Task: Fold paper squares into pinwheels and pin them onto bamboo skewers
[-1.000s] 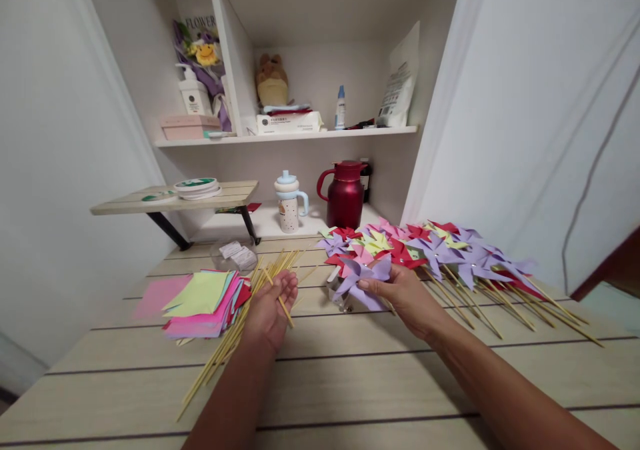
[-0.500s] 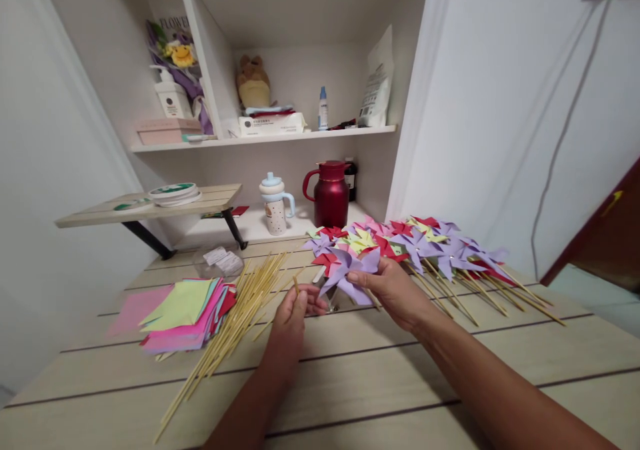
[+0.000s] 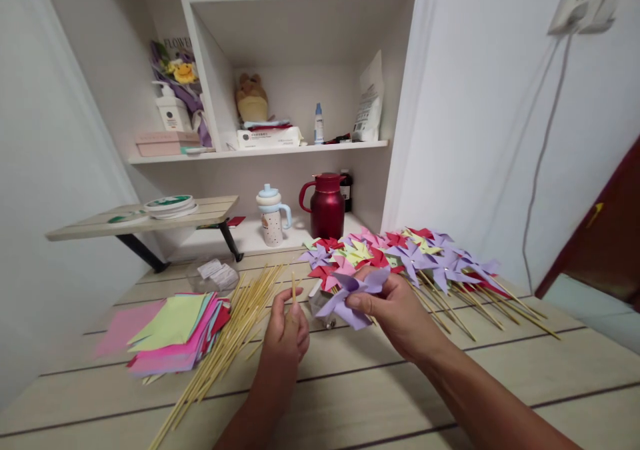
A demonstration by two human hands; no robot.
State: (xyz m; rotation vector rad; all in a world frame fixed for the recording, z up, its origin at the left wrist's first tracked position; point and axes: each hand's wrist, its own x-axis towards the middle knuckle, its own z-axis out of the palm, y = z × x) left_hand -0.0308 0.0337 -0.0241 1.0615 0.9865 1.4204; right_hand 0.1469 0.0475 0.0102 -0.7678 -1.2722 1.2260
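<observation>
Left hand (image 3: 286,330) pinches an upright bamboo stick (image 3: 293,290). Right hand (image 3: 395,307) grips a purple pinwheel (image 3: 353,293), apparently just beside the stick.

Purple paper pinwheel (image 3: 353,295) and upright wooden stick (image 3: 293,291), both held.

The slatted wooden table (image 3: 350,383) bears stacked coloured paper (image 3: 173,330), loose bamboo sticks (image 3: 225,343) and finished pinwheels (image 3: 425,257).
</observation>
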